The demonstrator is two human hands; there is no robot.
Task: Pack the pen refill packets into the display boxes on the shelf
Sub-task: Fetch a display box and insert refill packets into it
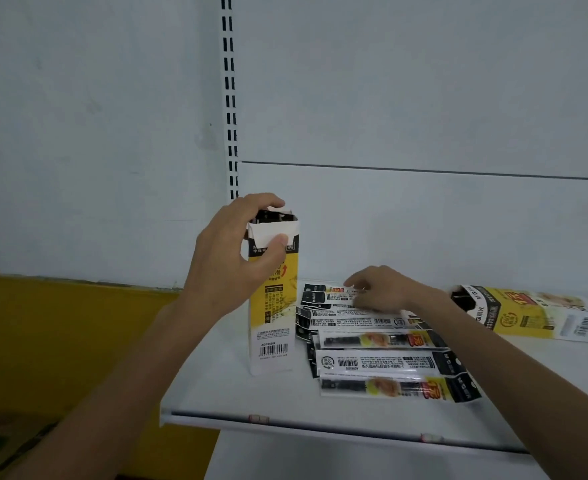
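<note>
Hands apart: left hand [237,251] is gripping the upright box [275,323] at its mouth, likely steadying it for loading | right hand [379,291] is touching the packets [372,362] lying beside it on the shelf [223,393], grasp unclear | spare box [528,313] is lying farther right.

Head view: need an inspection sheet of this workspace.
Surface: white shelf, price rail along its front edge.
Job's things: upright display box, top open; second display box lying on its side at right; loose refill packets spread between them.
Clutter: nothing seen.
Hands: left hand grips the upright box's top; right hand on the far packets, grip unclear.
Cables: nothing seen.
Surroundings: white back panel with slotted upright; yellow surface lower left.
</note>
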